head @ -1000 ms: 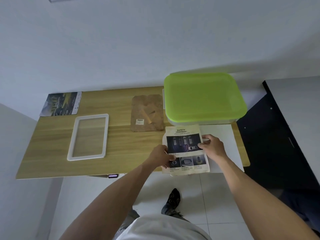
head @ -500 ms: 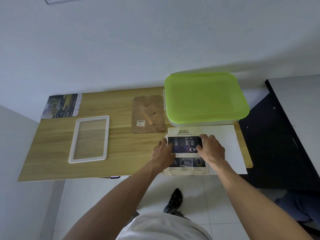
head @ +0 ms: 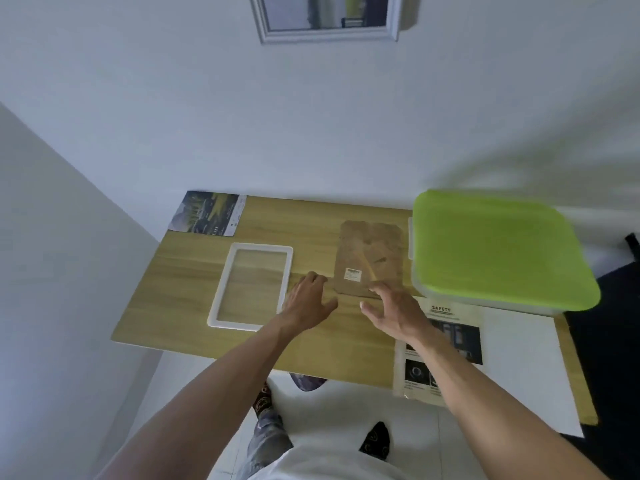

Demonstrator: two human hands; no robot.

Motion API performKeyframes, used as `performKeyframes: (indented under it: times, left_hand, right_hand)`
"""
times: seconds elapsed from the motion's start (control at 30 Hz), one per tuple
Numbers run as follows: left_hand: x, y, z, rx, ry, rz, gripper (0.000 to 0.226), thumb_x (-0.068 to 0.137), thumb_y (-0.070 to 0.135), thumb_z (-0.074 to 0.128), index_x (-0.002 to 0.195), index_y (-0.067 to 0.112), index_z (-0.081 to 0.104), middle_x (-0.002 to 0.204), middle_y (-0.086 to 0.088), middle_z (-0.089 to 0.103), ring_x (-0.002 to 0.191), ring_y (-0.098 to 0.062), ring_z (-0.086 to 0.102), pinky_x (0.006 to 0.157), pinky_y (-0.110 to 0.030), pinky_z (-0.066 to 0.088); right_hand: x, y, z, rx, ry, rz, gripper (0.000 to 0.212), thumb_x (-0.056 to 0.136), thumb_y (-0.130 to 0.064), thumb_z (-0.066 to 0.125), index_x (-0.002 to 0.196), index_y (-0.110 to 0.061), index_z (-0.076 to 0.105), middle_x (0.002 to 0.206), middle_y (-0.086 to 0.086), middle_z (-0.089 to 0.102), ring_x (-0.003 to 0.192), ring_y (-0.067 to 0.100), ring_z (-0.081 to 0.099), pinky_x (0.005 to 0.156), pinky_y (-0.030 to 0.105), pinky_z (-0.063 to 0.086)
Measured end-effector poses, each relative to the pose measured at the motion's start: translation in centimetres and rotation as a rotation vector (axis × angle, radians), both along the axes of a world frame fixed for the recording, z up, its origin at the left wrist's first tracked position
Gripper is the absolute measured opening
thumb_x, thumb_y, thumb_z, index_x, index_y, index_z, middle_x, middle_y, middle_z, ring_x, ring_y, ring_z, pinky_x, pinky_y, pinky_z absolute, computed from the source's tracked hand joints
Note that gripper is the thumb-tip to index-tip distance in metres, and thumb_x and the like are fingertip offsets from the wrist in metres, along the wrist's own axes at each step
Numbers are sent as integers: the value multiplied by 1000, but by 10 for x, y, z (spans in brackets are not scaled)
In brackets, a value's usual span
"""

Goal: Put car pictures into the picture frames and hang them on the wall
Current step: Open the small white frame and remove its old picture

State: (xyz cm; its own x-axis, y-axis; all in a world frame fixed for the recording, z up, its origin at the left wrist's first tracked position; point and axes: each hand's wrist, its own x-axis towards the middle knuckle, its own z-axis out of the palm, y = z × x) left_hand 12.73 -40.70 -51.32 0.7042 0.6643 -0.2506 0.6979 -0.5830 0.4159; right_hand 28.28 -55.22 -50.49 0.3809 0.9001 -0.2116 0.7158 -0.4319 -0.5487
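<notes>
A white picture frame with a clear pane lies flat on the wooden table. Its brown backing board lies to the right of it. A car picture rests at the table's far left corner. A "SAFETY" sheet with car photos lies at the front right, partly under my right forearm. My left hand hovers with spread fingers just right of the frame. My right hand is open at the backing board's near edge. Neither hand holds anything. A framed picture hangs on the wall above.
A container with a green lid stands at the table's right, behind a white sheet. A dark cabinet is at the far right. My feet show on the white floor below the table's front edge.
Both hands have let go of the SAFETY sheet and moved left and forward towards the backing board and frame. The camera tilted up and left, revealing the hung picture.
</notes>
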Motion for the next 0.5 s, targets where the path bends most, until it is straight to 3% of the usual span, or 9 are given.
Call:
performKeyframes:
  times: [0.5]
  left_hand:
    - [-129,238,2,28,2,216,53,90,39,59,131,6,53,132,-12,53,122,-29,49,101,-41,42]
  right_hand:
    - [-100,239,8,-24,-11,90,42,98,-43,55,135,-23,53,134,-2,52,120,18,55,97,31,47]
